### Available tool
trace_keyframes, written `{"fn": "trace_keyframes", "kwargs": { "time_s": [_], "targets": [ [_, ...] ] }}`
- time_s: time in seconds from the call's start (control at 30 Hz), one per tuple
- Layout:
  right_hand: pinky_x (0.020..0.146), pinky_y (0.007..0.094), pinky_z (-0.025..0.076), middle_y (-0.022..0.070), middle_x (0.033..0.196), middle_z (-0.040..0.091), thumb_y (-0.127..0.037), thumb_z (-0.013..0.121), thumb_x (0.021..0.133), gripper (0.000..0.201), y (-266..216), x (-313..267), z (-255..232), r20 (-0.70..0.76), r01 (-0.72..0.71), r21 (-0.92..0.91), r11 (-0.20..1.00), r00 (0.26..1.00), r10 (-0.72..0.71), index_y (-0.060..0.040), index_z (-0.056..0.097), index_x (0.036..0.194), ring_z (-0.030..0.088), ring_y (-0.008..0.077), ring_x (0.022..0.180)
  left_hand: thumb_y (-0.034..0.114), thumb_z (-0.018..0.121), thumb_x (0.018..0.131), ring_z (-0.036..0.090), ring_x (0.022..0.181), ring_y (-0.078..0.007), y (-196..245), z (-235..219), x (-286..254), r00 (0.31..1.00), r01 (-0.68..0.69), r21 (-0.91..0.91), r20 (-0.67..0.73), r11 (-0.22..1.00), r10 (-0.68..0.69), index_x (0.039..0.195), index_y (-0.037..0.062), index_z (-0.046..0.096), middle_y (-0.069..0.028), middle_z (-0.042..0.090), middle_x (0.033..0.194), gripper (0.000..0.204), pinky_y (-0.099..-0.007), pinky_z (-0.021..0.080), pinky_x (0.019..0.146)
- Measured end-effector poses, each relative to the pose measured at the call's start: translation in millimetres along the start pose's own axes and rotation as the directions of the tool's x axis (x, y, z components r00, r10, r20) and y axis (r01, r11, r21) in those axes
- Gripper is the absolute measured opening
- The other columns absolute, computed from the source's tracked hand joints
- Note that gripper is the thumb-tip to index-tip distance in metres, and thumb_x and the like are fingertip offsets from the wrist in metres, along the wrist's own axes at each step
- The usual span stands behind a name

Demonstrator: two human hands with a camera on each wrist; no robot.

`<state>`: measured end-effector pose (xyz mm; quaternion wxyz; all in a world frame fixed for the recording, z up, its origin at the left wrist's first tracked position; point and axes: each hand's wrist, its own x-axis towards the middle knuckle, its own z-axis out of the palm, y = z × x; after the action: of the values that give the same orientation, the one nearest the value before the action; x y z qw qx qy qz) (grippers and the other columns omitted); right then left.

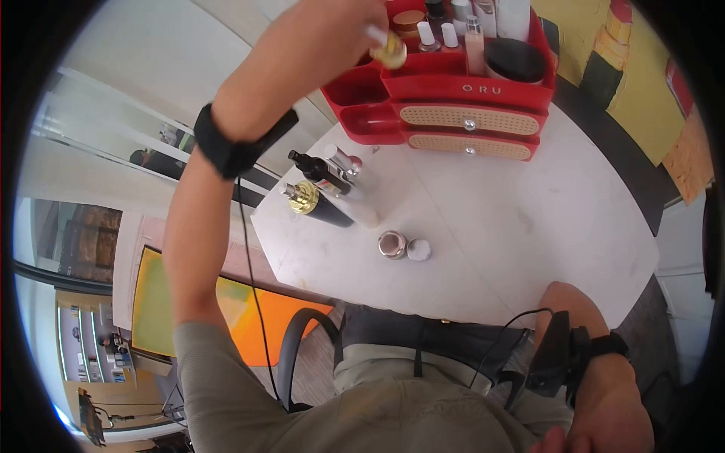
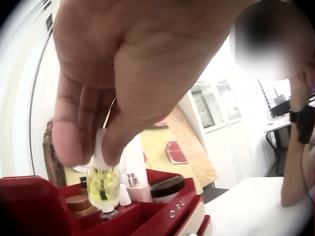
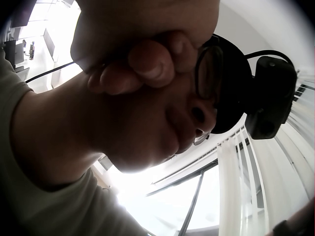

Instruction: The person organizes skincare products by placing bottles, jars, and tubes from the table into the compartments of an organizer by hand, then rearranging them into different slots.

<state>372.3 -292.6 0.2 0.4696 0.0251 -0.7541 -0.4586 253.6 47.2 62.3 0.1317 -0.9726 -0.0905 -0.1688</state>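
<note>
My left hand point(image 1: 338, 32) is over the left side of the red cosmetics organizer point(image 1: 445, 92). Between thumb and fingers it pinches the white cap of a small glass bottle of yellow liquid point(image 2: 103, 189), apparently nail or cuticle oil. The bottle hangs upright, overlapping the organizer's compartments in the left wrist view. White-capped small bottles point(image 1: 449, 35), a pump bottle point(image 1: 474, 47) and a black-lidded jar point(image 1: 514, 60) stand inside the organizer. My right hand point(image 1: 608, 430) is raised near the body; in the right wrist view its fingers point(image 3: 151, 64) are curled by the chin, holding nothing.
On the white table point(image 1: 483, 219) stand a gold-collared dark bottle point(image 1: 321, 205), a black pump bottle point(image 1: 321, 172) and a silver-capped bottle point(image 1: 343, 161). Nearer the front edge is an open-looking small jar point(image 1: 392, 244) beside a round white lid point(image 1: 419, 250). A cable point(image 1: 253, 294) runs from the left wrist.
</note>
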Motion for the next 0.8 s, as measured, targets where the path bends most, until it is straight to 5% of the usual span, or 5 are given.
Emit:
{"fn": "trace_keyframes", "kwargs": {
  "time_s": [0.13,0.2,0.3,0.67,0.8],
  "targets": [
    [0.048,0.0224,0.047,0.0065,0.060,0.065,-0.006,0.072,0.084,0.020,35,33,-22,0.342,-0.095,0.343,0.935,0.939,-0.030,-0.0025,0.066,0.065,0.064,0.0136,0.056,0.012,0.078,0.082,0.069,0.087,-0.0270,25,11,-46,0.949,-0.130,-0.113,0.274,0.985,0.156,0.095,0.0095,0.074,-0.0040,0.070,0.093,0.014,-0.0381,0.055,0.075],
    [0.046,0.0230,0.046,0.0070,0.060,0.065,-0.006,0.071,0.083,0.020,49,58,-30,0.697,-0.020,0.538,0.843,0.573,-0.431,-0.0018,0.066,0.065,0.064,0.0141,0.054,0.016,0.079,0.081,0.069,0.089,-0.0264,38,23,-63,0.902,-0.068,-0.146,0.414,0.987,0.123,0.094,0.0112,0.075,-0.0032,0.070,0.093,0.015,-0.0382,0.054,0.075],
    [0.046,0.0233,0.046,0.0080,0.062,0.067,-0.005,0.071,0.084,0.020,29,28,-19,0.438,-0.179,0.403,0.898,0.899,-0.017,-0.0014,0.066,0.065,0.064,0.0143,0.055,0.016,0.079,0.080,0.069,0.091,-0.0253,46,52,-86,0.866,-0.137,-0.117,0.469,0.984,0.176,0.092,0.0118,0.075,-0.0023,0.070,0.091,0.013,-0.0388,0.053,0.078],
    [0.044,0.0244,0.042,0.0073,0.054,0.062,-0.009,0.069,0.080,0.021,17,14,-7,0.279,-0.148,0.259,0.954,0.957,0.073,-0.0026,0.064,0.060,0.060,0.0144,0.048,0.019,0.080,0.082,0.064,0.090,-0.0209,70,82,-109,0.766,-0.271,-0.175,0.556,0.947,0.322,0.089,0.0111,0.072,-0.0008,0.069,0.084,0.013,-0.0367,0.046,0.084],
    [0.043,0.0240,0.042,0.0072,0.054,0.062,-0.009,0.070,0.080,0.023,16,14,-2,0.193,-0.191,0.299,0.935,0.972,0.137,-0.0032,0.063,0.060,0.061,0.0145,0.048,0.020,0.078,0.085,0.065,0.090,-0.0235,56,64,-90,0.872,-0.219,-0.181,0.404,0.959,0.276,0.097,0.0120,0.073,-0.0028,0.068,0.085,0.015,-0.0394,0.049,0.082]
  ]
}}
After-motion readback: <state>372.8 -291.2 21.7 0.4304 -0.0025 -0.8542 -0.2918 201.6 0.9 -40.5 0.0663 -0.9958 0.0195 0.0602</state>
